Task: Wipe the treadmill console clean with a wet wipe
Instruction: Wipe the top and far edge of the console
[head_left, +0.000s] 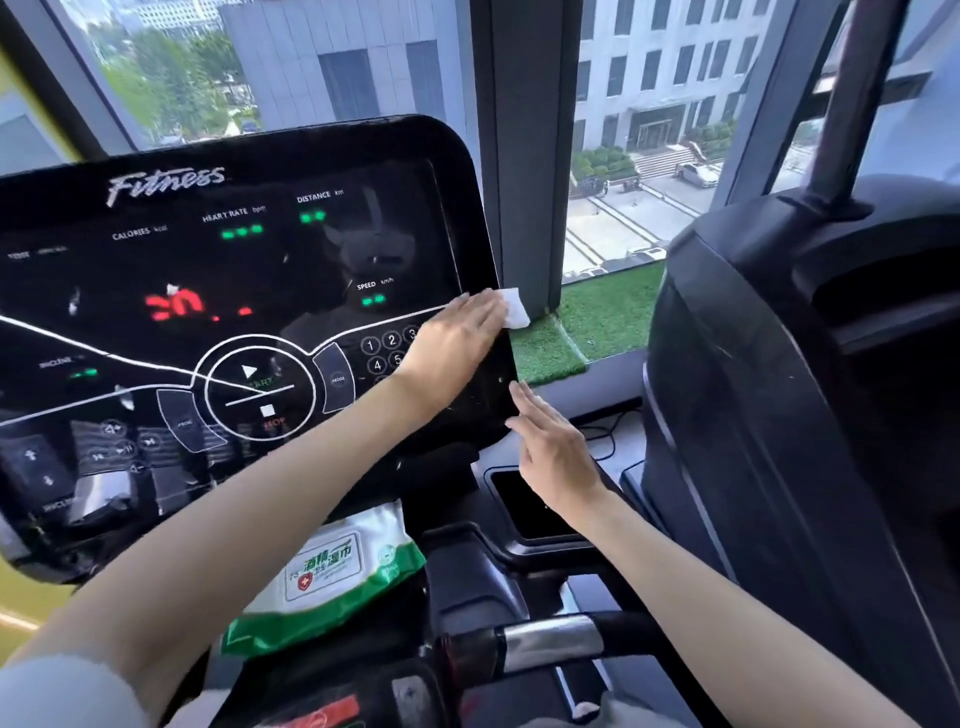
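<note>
A green-and-white wet wipe pack lies nearest, below both forearms. Beyond it the right hand hovers with fingers spread, just beside the lower right corner of the glossy black treadmill console. Farther up, the left hand lies flat on the console's right edge, pressing a white wet wipe that pokes out past its fingertips.
</note>
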